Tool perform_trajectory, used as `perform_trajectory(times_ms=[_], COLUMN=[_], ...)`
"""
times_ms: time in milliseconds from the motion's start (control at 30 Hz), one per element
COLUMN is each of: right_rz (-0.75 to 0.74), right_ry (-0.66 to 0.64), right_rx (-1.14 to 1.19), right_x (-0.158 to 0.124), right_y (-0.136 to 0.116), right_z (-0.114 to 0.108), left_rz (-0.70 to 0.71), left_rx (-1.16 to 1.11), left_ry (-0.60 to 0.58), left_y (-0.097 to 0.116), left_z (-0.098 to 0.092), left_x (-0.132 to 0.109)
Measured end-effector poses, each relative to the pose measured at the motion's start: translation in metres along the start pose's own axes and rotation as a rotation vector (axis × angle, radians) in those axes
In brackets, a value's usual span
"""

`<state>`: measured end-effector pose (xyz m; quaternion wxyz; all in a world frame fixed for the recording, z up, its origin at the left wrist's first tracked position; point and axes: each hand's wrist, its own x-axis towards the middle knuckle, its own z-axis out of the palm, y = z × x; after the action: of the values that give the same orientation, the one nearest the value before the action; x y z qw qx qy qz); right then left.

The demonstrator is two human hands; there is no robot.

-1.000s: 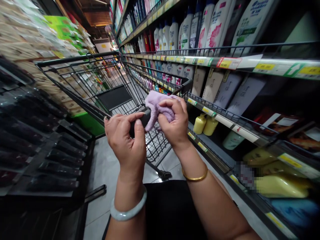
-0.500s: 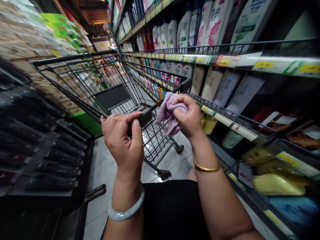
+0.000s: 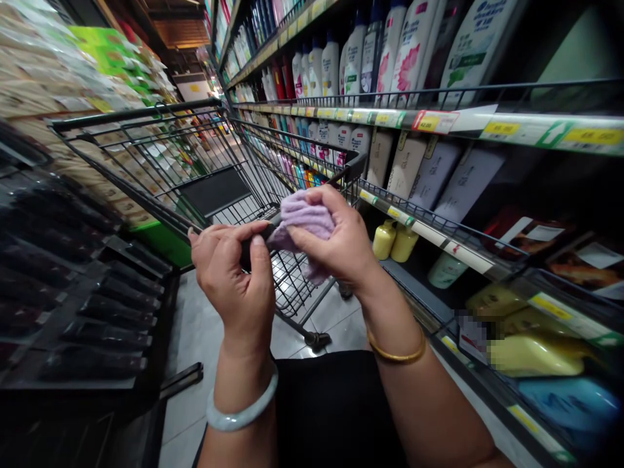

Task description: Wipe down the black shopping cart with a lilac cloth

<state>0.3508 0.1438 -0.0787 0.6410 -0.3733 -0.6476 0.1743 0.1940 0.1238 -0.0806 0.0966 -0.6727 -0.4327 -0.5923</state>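
Returned leftward — right hand [image 3: 341, 247] pinching purple cloth [image 3: 305, 218] onto cart handle [image 3: 245, 258]; I note left hand [image 3: 227, 276] clamped round it.

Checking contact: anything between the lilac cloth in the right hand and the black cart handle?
Nothing visible. The crumpled lilac cloth in the right hand lies right against the black plastic cart handle, beside the left hand gripping it.

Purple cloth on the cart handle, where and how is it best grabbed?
Probably the loose tail of the purple cloth, hanging below the cart handle, pinched from below: its top is bunched in the grip of the right hand.
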Motion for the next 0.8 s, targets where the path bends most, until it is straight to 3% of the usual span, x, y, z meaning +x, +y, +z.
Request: perform_trajectory(times_ms=[100, 267, 333, 500, 600, 733, 800], right_rz=[-0.158, -0.173, -0.189, -0.295, -0.255, -0.071, 0.01], right_ry=[0.102, 0.413, 0.37, 0.092, 0.091, 0.377, 0.467], right_rx=[-0.062, -0.118, -0.057, -0.002, -0.054, -0.151, -0.198], right_x=[-0.001, 0.005, 0.005, -0.005, -0.005, 0.002, 0.002], right_y=[0.012, 0.047, 0.042, -0.002, 0.003, 0.047, 0.054], right_z=[0.011, 0.008, 0.007, 0.025, 0.023, 0.004, 0.002], left_rz=[0.008, 0.02, 0.021, 0.047, 0.052, 0.026, 0.021], left_rx=[0.001, -0.007, -0.009, -0.023, -0.015, -0.004, -0.008], left_ry=[-0.006, -0.025, -0.026, 0.007, 0.002, -0.029, -0.03], left_y=[0.0, 0.001, -0.001, -0.009, -0.009, -0.003, -0.001], left_z=[0.0, -0.001, -0.001, -0.001, -0.002, -0.003, -0.004], left_x=[0.0, 0.0, 0.0, -0.001, -0.002, -0.001, 0.0])
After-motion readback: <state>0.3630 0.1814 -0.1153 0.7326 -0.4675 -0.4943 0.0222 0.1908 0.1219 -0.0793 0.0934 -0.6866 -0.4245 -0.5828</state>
